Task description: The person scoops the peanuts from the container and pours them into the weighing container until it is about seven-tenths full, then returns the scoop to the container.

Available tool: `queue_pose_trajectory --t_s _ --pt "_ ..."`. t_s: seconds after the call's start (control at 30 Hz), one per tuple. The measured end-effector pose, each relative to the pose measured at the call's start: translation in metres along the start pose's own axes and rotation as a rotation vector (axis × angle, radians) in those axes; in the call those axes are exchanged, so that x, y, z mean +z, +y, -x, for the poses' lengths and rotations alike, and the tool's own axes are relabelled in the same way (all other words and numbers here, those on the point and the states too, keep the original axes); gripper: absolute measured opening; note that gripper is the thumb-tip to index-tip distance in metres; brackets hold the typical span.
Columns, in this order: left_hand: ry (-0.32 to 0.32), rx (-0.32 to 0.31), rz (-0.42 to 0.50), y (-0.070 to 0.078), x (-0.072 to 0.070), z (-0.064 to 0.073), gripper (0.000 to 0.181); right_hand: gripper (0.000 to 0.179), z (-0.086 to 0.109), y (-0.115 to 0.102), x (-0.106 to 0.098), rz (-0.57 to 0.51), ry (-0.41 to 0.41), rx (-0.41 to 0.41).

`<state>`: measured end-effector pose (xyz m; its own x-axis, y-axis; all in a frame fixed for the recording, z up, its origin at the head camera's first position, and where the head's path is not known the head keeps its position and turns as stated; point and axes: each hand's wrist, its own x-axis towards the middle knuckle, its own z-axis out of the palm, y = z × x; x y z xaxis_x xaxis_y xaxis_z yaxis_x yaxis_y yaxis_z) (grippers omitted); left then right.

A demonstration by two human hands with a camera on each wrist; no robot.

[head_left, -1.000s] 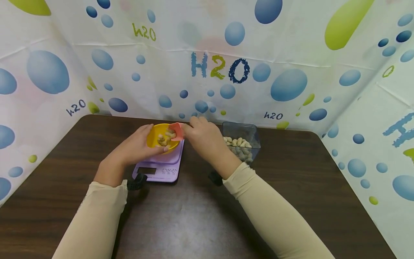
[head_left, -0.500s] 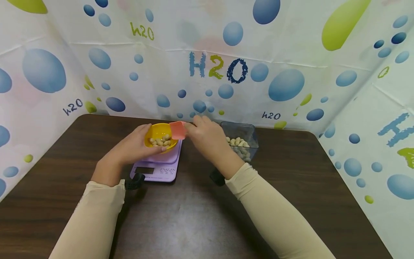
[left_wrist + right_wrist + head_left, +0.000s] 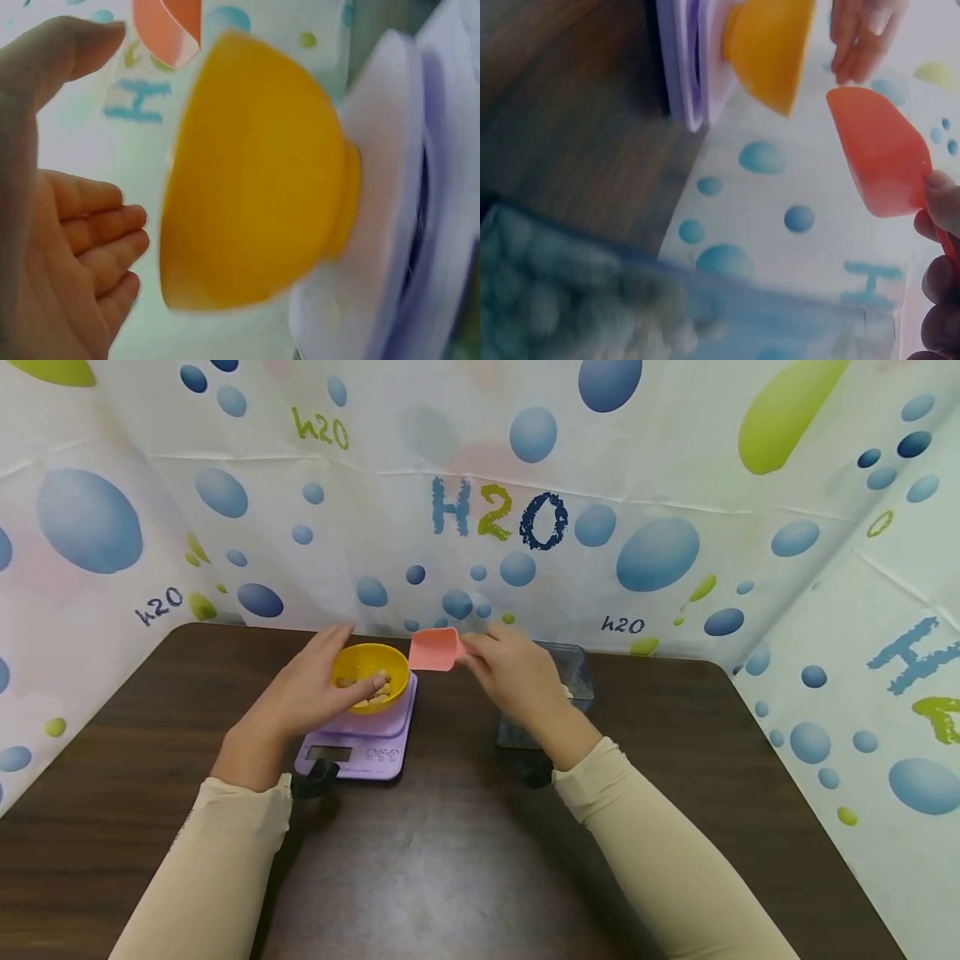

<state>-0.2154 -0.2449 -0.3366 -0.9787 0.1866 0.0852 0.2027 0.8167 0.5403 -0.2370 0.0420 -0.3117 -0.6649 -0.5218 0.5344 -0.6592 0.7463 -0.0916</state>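
A yellow bowl (image 3: 390, 653) with peanuts (image 3: 381, 693) in it stands on a lilac kitchen scale (image 3: 375, 760). My left hand (image 3: 303, 689) is beside the bowl, fingers extended; in the left wrist view a gap shows between the fingers (image 3: 105, 259) and the bowl (image 3: 255, 180). My right hand (image 3: 517, 681) grips the handle of a pink scoop (image 3: 433, 650), which is held up to the right of the bowl. In the right wrist view the scoop (image 3: 881, 154) shows its smooth outside, with thumb and fingers round the handle.
Behind my right forearm stands a clear grey plastic box (image 3: 573, 662) with more peanuts, partly hidden; its peanuts (image 3: 562, 292) are blurred in the right wrist view. A dark wooden table (image 3: 435, 860) carries everything, and a printed curtain (image 3: 480, 435) rises at its back edge.
The scoop has emptied peanuts into the bowl and moved right, away from it. My left hand, earlier round the bowl's side, has loosened and come off it.
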Motion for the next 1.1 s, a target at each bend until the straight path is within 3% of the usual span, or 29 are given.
queue_pose_trajectory --t_s 0.2,0.5,0.8,1.1 --pt "0.003 0.054 0.027 0.026 0.007 -0.003 0.09 0.033 0.015 0.03 -0.023 -0.063 0.0 0.081" --pt "-0.03 0.128 0.02 0.055 0.028 -0.015 0.089 0.029 0.041 0.066 -0.05 -0.039 0.059 0.126" --pt "-0.103 0.211 0.076 0.092 0.055 -0.027 0.088 0.031 0.064 0.09 -0.073 0.047 0.114 0.054" --pt "-0.134 0.276 0.123 0.117 0.076 -0.046 0.084 0.028 0.064 0.093 -0.08 0.184 0.032 -0.084"
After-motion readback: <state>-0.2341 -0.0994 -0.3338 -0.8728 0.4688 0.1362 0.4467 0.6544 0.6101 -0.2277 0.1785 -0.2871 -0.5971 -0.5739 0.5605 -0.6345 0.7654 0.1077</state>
